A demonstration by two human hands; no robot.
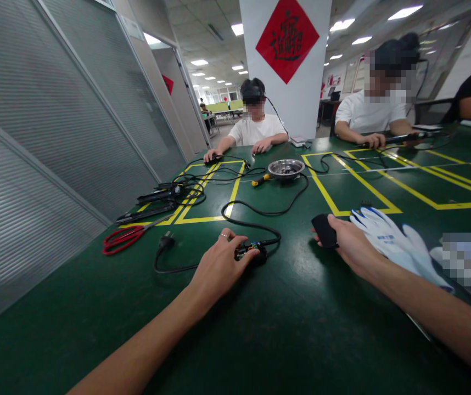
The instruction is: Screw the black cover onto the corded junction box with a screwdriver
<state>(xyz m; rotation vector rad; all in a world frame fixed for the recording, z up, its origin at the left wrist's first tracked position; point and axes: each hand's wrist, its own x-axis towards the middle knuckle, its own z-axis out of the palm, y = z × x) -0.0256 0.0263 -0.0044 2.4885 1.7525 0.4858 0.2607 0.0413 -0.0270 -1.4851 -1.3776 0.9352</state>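
My left hand [223, 258] grips a small black housing [262, 255] low over the green table, with coloured parts showing inside it. A black cord [256, 222] runs from the housing up toward the metal bowl. Another cord, ending in a black plug [167, 240], lies left of my left hand and passes behind it. Held between the fingers and thumb of my right hand [345, 238] is a flat black cover [325, 231], raised a little and apart from the housing. White gloves with blue trim [396, 241] lie beside my right wrist.
Red-handled scissors [124, 240] and black tool parts with tangled cables [161, 197] lie at the left. A metal bowl [286, 168] and a yellow-black screwdriver [261, 180] stand farther back. Across the table [301, 318], with its yellow tape outlines, people sit with their hands on things.
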